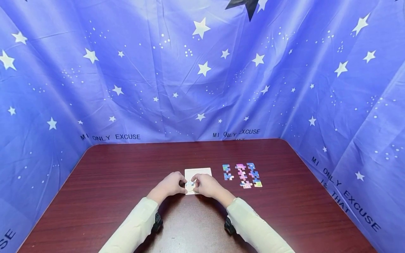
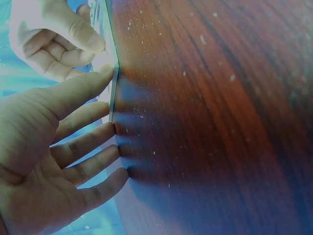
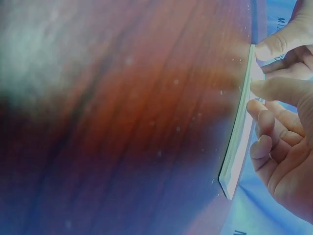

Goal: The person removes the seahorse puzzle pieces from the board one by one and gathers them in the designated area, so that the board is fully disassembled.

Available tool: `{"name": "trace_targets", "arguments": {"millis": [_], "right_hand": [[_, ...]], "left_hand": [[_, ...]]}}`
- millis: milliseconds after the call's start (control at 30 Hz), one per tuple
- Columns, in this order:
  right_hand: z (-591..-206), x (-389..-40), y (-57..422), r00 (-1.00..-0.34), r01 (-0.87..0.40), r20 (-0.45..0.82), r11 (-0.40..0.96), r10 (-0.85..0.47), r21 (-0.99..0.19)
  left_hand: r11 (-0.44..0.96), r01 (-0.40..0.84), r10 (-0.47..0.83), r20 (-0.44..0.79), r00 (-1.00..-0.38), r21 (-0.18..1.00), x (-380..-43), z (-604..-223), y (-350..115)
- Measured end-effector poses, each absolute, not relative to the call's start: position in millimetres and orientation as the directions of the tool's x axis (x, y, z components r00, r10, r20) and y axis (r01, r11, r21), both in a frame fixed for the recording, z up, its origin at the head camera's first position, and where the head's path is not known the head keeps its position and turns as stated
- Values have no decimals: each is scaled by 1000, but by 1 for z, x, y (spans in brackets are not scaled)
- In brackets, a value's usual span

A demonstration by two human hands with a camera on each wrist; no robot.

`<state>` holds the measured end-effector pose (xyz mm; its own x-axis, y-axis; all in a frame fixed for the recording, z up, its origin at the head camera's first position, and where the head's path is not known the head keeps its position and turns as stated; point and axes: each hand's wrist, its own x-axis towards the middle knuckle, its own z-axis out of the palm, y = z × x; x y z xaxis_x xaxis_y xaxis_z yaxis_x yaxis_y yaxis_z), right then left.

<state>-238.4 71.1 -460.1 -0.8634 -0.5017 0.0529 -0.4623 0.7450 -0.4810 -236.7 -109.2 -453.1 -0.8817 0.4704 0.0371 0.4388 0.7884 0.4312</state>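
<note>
A white square puzzle board (image 1: 198, 171) lies on the table between both hands. In its near left corner sits a small puzzle piece (image 1: 190, 185) with a pale and blue print, partly hidden by fingers. My left hand (image 1: 169, 183) steadies the board's left side; its fingers (image 2: 88, 164) are spread and fairly straight, and its thumb meets the near corner. Over the board, my right hand (image 1: 207, 185) pinches the piece's right side between thumb and index finger. The right hand's other fingers (image 3: 264, 147) are curled beside the board.
Several loose puzzle pieces (image 1: 242, 174) in blue, pink and yellow lie in columns right of the board. The dark red wooden table (image 1: 126, 168) ends at a blue curtain (image 1: 177, 70) printed with stars.
</note>
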Motion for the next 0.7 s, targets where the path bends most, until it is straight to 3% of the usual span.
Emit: {"name": "trace_targets", "arguments": {"millis": [700], "right_hand": [[-453, -239, 95, -871, -459, 75, 750, -485, -476]], "left_hand": [[801, 418, 459, 10, -889, 428, -238, -454, -108]]}}
